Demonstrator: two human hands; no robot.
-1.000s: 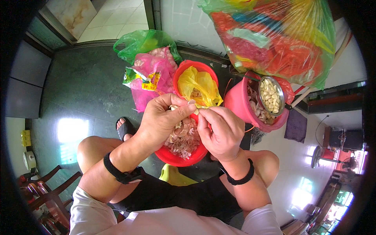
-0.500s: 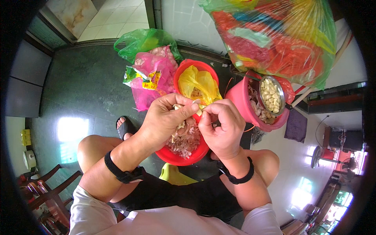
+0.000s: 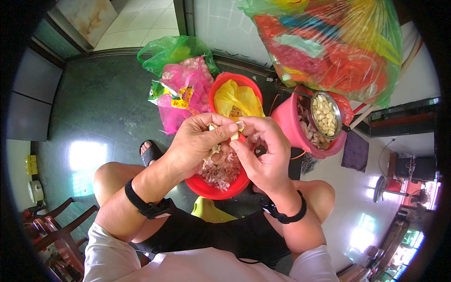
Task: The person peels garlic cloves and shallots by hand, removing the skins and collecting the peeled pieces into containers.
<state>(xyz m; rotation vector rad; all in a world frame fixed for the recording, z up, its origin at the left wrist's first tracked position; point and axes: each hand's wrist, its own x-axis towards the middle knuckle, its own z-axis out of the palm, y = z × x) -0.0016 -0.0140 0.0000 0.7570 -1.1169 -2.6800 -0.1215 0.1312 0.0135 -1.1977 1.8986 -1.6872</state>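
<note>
In the middle my two hands meet over a red basin (image 3: 211, 190) full of papery garlic skins (image 3: 220, 173). A pale garlic clove (image 3: 235, 136) with a bit of skin is between the fingertips. My left hand (image 3: 197, 141) is closed, its thumb and forefinger at the clove, with more garlic and loose skin partly hidden under its fingers. My right hand (image 3: 268, 152) pinches the same clove between thumb and forefinger. Just beyond the hands stands a red bucket (image 3: 256, 87) with a yellow plastic bag (image 3: 235, 98) in it.
At right, a metal bowl of peeled cloves (image 3: 325, 115) rests on a pink bucket (image 3: 285, 117) holding garlic skins. A pink mesh bag of garlic (image 3: 181, 103) and a green bag (image 3: 164, 51) lie beyond the basin. A large bag of plastic bags (image 3: 329, 51) hangs at upper right.
My right hand has turned and its fingers have spread a little around the clove, thumb now lower. The left hand stays nearly in place.
</note>
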